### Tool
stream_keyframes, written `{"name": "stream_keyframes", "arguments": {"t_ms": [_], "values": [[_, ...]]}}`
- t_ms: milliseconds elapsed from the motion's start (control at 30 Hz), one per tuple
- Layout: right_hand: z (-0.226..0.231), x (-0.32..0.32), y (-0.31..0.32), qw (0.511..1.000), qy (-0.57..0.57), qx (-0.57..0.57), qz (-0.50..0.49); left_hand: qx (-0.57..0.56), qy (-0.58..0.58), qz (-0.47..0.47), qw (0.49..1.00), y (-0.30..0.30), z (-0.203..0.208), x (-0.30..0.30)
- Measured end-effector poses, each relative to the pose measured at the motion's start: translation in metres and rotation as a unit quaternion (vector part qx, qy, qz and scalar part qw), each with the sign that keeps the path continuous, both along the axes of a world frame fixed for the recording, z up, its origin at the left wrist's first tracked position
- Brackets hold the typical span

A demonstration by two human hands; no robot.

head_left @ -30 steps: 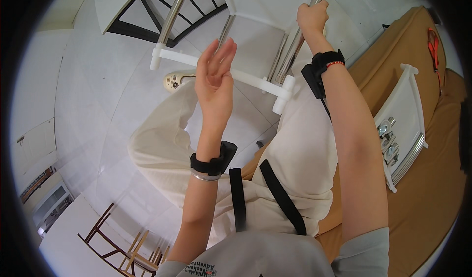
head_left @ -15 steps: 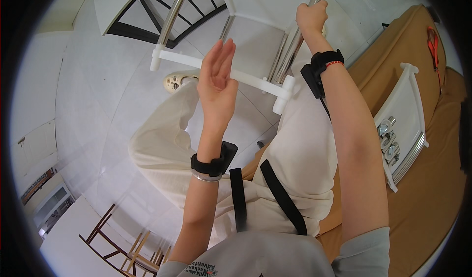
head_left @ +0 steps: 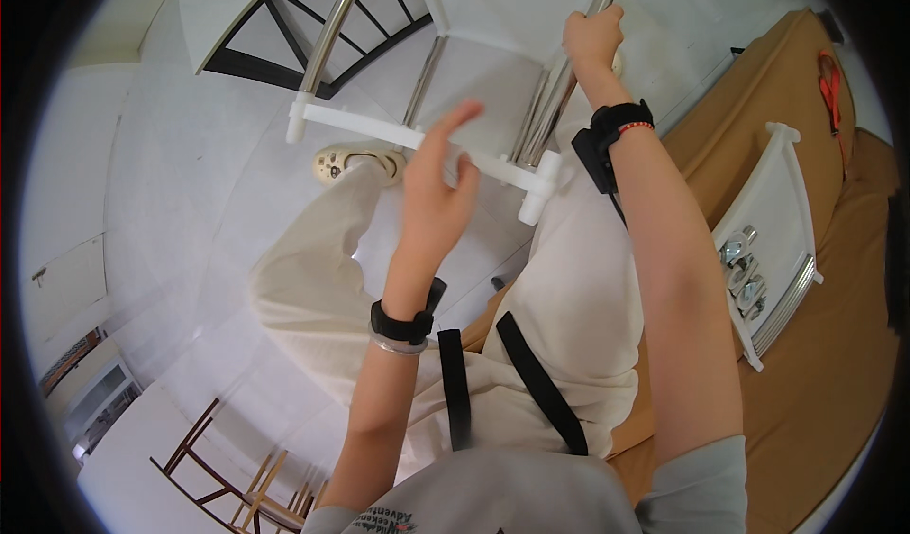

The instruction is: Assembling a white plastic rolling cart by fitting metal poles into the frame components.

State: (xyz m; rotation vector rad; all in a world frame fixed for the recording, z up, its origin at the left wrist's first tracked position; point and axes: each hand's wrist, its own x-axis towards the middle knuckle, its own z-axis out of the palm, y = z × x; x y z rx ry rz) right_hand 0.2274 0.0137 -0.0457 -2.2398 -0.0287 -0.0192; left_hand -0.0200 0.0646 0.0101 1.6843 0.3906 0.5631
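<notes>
In front of my legs stands a partly assembled rack of chrome tubes and white plastic, with a white crossbar [head_left: 355, 123] on its near side. My right hand [head_left: 593, 45] is wrapped round the upper part of the right chrome tube [head_left: 602, 0], just under a white end piece. Over the middle of the crossbar is my left hand [head_left: 436, 200], fingers stretched out and somewhat blurred, holding nothing. It hides part of the bar, and whether it touches the bar I cannot tell. A left chrome tube [head_left: 334, 34] rises from the bar's other end.
To my right, a white shelf panel [head_left: 779, 221] lies on a brown cloth-covered seat [head_left: 844, 297], bearing several chrome tubes [head_left: 789, 299] and round metal pieces [head_left: 744, 273]. An orange-red strap [head_left: 830, 89] lies beyond. A dark barred frame [head_left: 275, 74] is at the far left, wooden chairs [head_left: 223, 482] at the lower left.
My left hand has turned and lowered slightly, its fingers swinging from pointing up to pointing right. The right hand keeps its grip, and it and the rack have shifted slightly left in view.
</notes>
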Motion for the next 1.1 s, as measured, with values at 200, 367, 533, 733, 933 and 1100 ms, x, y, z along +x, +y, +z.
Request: {"name": "stream_keyframes", "arguments": {"t_ms": [200, 367, 533, 733, 933, 1100], "values": [[0.016, -0.015, 0.002, 0.999, 0.019, 0.024, 0.011, 0.435, 0.127, -0.068, 0.889, -0.035, 0.007, 0.018], [0.012, -0.010, 0.002, 0.998, 0.038, 0.043, 0.017, 0.444, 0.196, -0.068, 0.871, -0.053, -0.001, 0.021], [0.040, -0.006, 0.001, 0.989, 0.115, 0.073, 0.050, 0.437, 0.167, -0.036, 0.883, -0.053, -0.009, 0.013], [0.023, 0.013, -0.007, 0.994, 0.095, 0.031, 0.046, 0.433, 0.144, -0.065, 0.887, -0.050, -0.007, 0.000], [0.020, 0.015, -0.026, 0.981, 0.161, 0.019, 0.110, 0.428, 0.123, -0.086, 0.891, -0.040, -0.007, -0.017], [0.013, -0.013, -0.047, 0.958, 0.244, 0.076, 0.128, 0.420, 0.155, -0.128, 0.885, -0.031, -0.008, -0.043]]}}
